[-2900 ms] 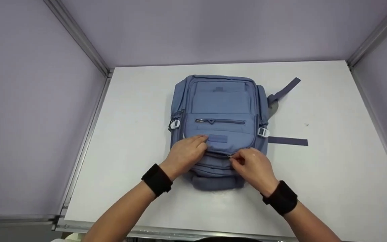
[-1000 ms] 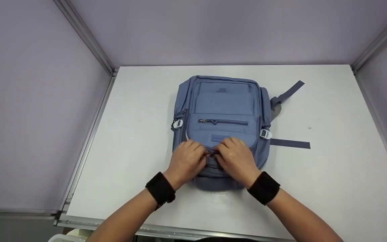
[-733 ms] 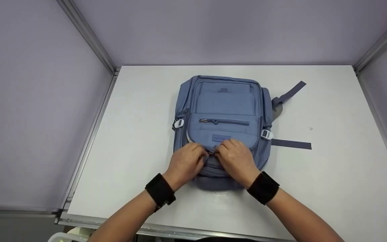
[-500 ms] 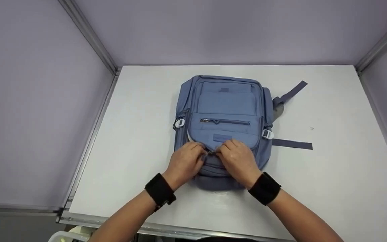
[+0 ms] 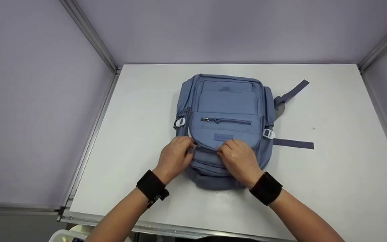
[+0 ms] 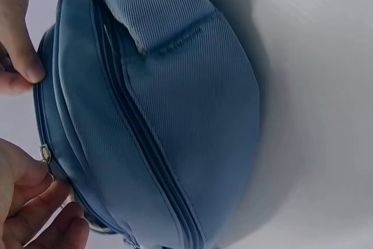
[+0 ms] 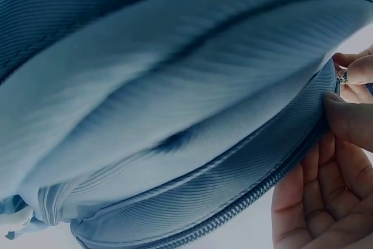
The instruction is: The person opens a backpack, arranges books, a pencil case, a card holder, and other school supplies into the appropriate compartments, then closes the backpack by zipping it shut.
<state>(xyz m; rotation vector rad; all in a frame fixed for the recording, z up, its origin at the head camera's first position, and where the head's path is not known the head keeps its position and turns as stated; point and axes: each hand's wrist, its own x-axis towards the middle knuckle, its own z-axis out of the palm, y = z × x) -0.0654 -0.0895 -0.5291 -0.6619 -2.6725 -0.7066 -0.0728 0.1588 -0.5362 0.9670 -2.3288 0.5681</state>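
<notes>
A blue backpack [image 5: 228, 102] lies front side up on the table, its bottom end toward me. My left hand [image 5: 174, 156] is at the lower left curve of the front pocket and pinches a zipper pull; the metal zipper slider [image 6: 45, 153] shows just above those fingers in the left wrist view. My right hand [image 5: 240, 161] pinches the pocket's zippered edge near the bottom middle. In the right wrist view its thumb [image 7: 348, 122] presses on that edge with the fingers behind. Zipper teeth [image 7: 233, 209] run along the edge there.
The white table [image 5: 139, 101] has a metal rail [image 5: 186, 232] along its near side. Two dark straps, an upper strap [image 5: 296, 90] and a lower strap [image 5: 294, 143], stick out right of the backpack. Part of a white bin [image 5: 59, 236] shows at lower left. Panel walls enclose the table.
Earlier both hands met at the pocket's bottom middle; since then my left hand has drawn the zipper pull leftward along the curve. The right hand came in from the right, then stayed put.
</notes>
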